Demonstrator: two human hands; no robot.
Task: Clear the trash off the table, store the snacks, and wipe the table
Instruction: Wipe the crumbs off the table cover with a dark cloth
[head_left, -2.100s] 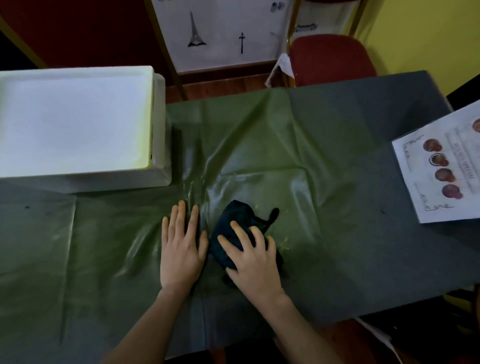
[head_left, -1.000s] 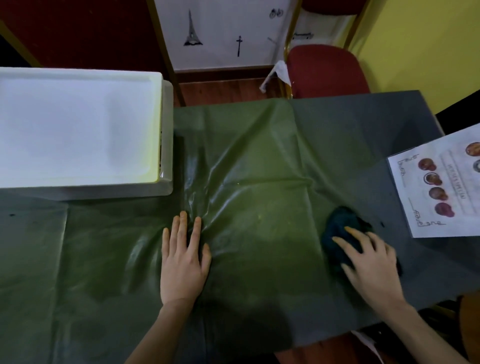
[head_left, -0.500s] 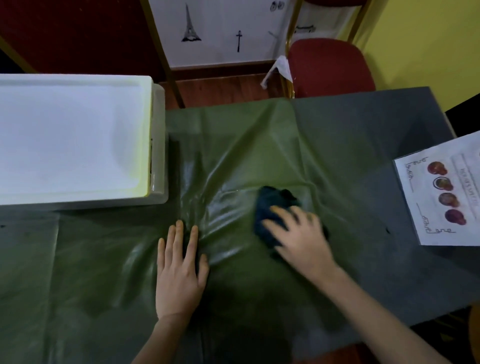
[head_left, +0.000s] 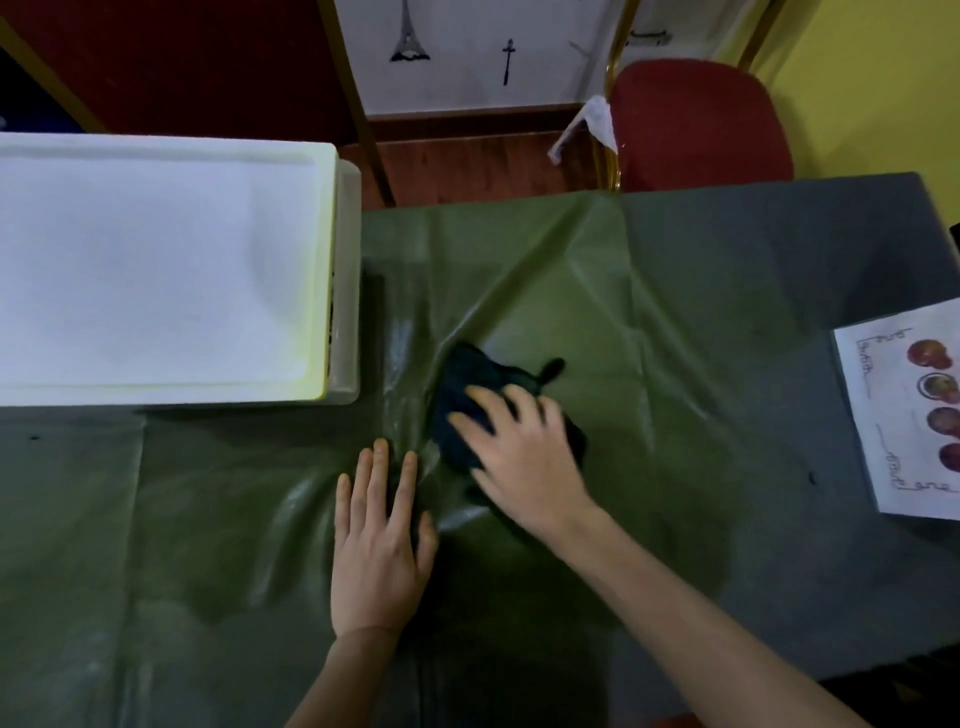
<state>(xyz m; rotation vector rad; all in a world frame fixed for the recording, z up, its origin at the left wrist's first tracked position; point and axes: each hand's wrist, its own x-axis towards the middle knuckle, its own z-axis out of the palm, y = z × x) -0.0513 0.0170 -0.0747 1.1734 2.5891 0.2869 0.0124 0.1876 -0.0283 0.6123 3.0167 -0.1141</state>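
A dark crumpled cloth (head_left: 465, 387) lies on the shiny green plastic table cover (head_left: 597, 312) near the table's middle. My right hand (head_left: 524, 457) presses flat on top of the cloth, fingers spread and pointing left and away from me. My left hand (head_left: 376, 535) lies flat on the cover just left of the cloth, palm down, fingers together, holding nothing. The cover is wrinkled around both hands.
A white closed bin with a lid (head_left: 156, 270) stands at the left on the table. A printed sheet with round pictures (head_left: 904, 415) lies at the right edge. A red chair (head_left: 696, 124) stands beyond the far edge. Grey tabletop (head_left: 805, 249) shows at the right.
My right hand has dragged the cloth leftward from the right side of the table back to the middle, close to my left hand. My left hand has stayed planted.
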